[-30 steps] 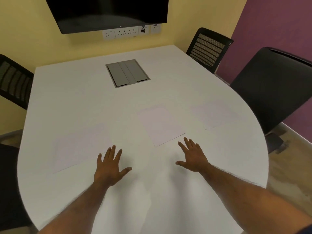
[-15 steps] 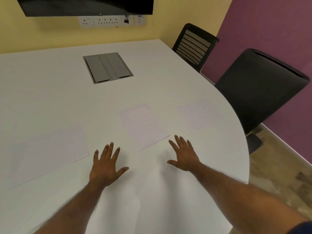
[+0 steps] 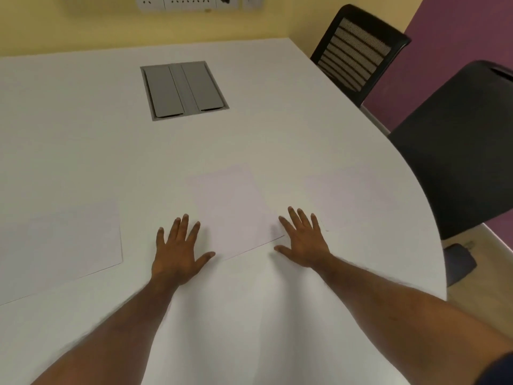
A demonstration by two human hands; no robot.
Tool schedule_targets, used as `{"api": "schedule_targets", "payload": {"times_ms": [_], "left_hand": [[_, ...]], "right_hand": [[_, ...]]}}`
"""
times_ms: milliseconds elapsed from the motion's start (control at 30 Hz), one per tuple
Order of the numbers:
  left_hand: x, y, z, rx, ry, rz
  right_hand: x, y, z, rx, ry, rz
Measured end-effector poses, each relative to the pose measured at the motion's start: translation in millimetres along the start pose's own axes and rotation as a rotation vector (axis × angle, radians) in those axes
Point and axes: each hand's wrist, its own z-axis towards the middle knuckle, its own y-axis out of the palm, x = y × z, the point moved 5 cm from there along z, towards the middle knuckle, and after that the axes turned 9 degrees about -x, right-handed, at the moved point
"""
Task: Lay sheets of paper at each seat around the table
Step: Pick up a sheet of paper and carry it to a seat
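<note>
Three white paper sheets lie flat on the white table [image 3: 83, 134]. The middle sheet [image 3: 236, 209] sits straight ahead of me. A left sheet [image 3: 58, 251] lies near the left edge of view, and a faint right sheet [image 3: 352, 198] lies toward the curved table edge. My left hand [image 3: 179, 251] rests flat on the table with fingers spread, just left of the middle sheet's near corner. Flat and spread as well, my right hand [image 3: 304, 240] touches that sheet's near right corner. Neither hand holds anything.
A grey cable hatch [image 3: 183, 90] is set into the table's middle. Two black chairs stand on the right: a mesh-backed chair [image 3: 358, 51] at the far corner and a solid-backed chair [image 3: 458, 151] by the curved edge. Wall sockets [image 3: 194, 1] line the yellow wall.
My view has tilted down and to the right, so the screen has left the frame. Both hands have slid forward, up to the near corners of the middle sheet.
</note>
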Motion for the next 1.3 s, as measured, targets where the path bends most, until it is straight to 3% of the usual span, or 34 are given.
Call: {"api": "schedule_targets", "payload": {"times_ms": [267,433,967,1100,1300], "left_hand": [[-7.6,28.8,49.3,-0.171,-0.033,-0.024],[-14.4,33.0,65.0,-0.070,-0.038,-0.124],[-14.2,39.7,81.2,-0.106,-0.052,-0.026],[-13.7,38.4,81.2,-0.115,-0.052,-0.026],[-14.5,38.9,81.3,-0.124,-0.056,-0.028]], "right_hand": [[-2.9,-10.3,69.7,0.031,0.009,-0.033],[-8.6,-12.0,100.0,0.043,0.026,-0.003],[-22.0,-17.3,129.3,0.130,0.020,0.096],[-24.3,-19.6,131.4,0.083,0.064,0.235],[-19.4,-24.4,145.2,-0.079,0.384,0.714]]}}
